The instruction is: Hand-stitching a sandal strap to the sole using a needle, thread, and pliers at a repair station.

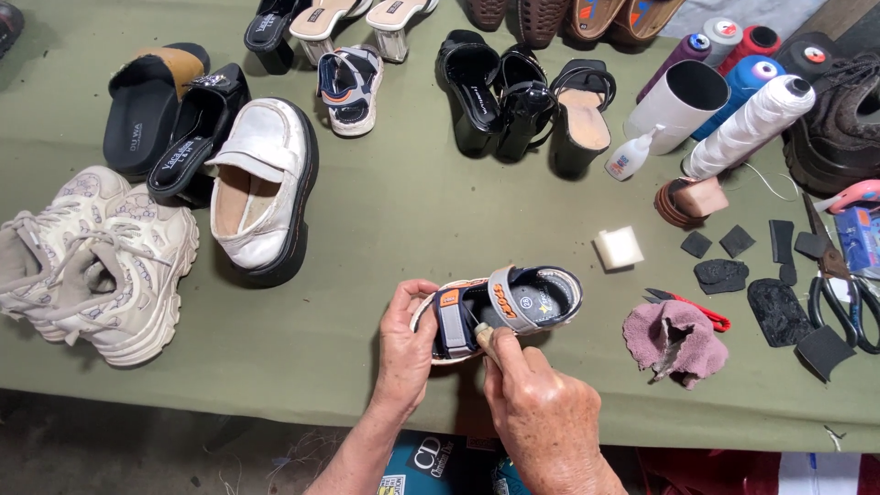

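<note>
Head view, hands (477, 367) gripping child's sandal (500, 307), perhaps brushing

A broad counter (385, 211) draped in olive-green cloth fills the view under even daylight; below its near edge lies a grey concrete floor (137, 449)

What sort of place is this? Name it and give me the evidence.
Most likely a shoe repair bench. Many unmatched shoes lie on a green-covered table, with thread spools, scissors and black rubber patches at the right. The left hand holds a small sandal while the right hand works on it.
</note>
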